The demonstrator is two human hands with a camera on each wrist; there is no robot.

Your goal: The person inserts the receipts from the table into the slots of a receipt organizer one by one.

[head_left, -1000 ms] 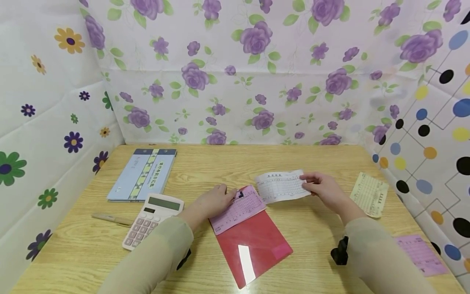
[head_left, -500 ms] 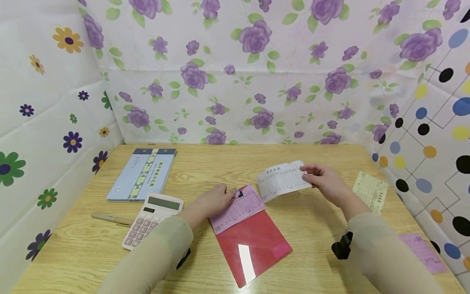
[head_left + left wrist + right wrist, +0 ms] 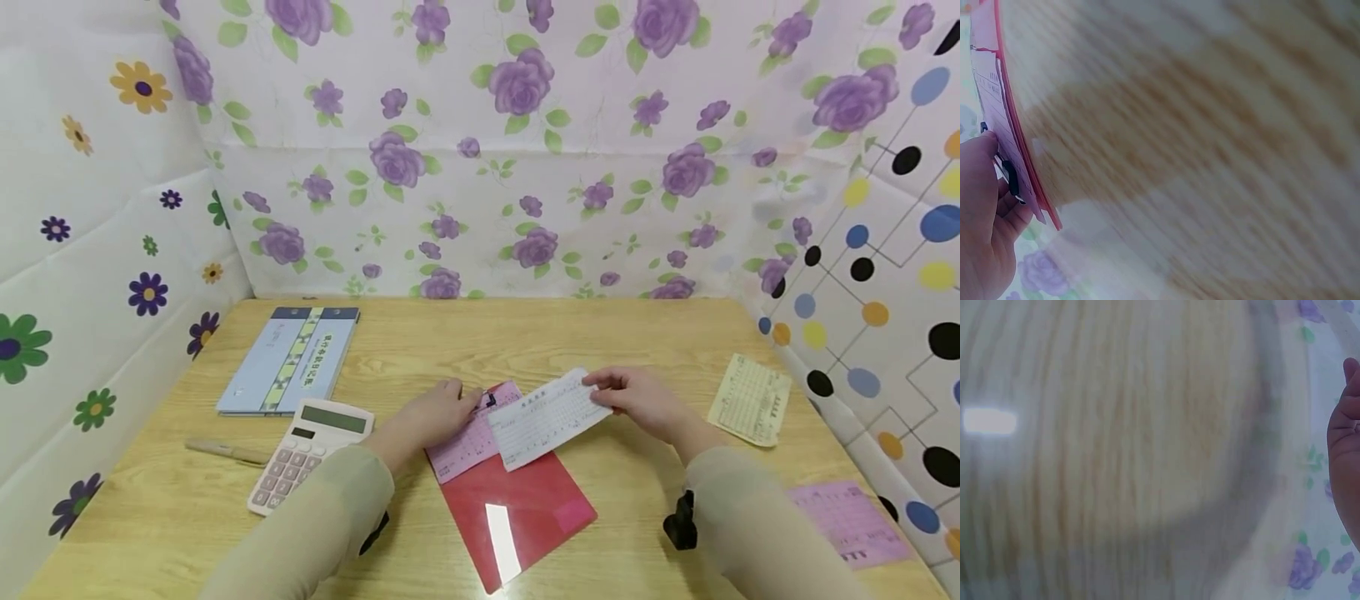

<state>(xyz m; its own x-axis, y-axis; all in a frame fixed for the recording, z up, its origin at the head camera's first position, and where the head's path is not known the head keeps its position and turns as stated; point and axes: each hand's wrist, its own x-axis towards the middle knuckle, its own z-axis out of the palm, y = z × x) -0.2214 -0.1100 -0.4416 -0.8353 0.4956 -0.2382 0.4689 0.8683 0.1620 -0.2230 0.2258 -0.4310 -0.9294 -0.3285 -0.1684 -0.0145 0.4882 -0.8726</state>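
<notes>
My left hand (image 3: 442, 412) pinches the black clip (image 3: 491, 400) at the top edge of a red folder (image 3: 517, 517). A pink printed slip (image 3: 461, 450) lies on the folder's upper part. In the left wrist view the thumb presses the clip (image 3: 1011, 178), with the other fingers curled beneath. My right hand (image 3: 637, 400) pinches the right end of a white printed form (image 3: 551, 421) between thumb and fingers. The form slants over the pink slip and the red folder, covering part of both. The right wrist view shows only the hand's edge (image 3: 1346, 447).
Left of the folder are a pink-and-white calculator (image 3: 318, 442), a tan pen (image 3: 225, 450) and a blue account book (image 3: 288, 358). To the right lie a yellow slip (image 3: 752, 400) and another pink slip (image 3: 855, 521). Patterned cloth (image 3: 465, 192) encloses the wooden table (image 3: 652, 321).
My right hand has brought the white form left and toward me, from beside the folder to over the pink slip. The left hand has stayed at the clip.
</notes>
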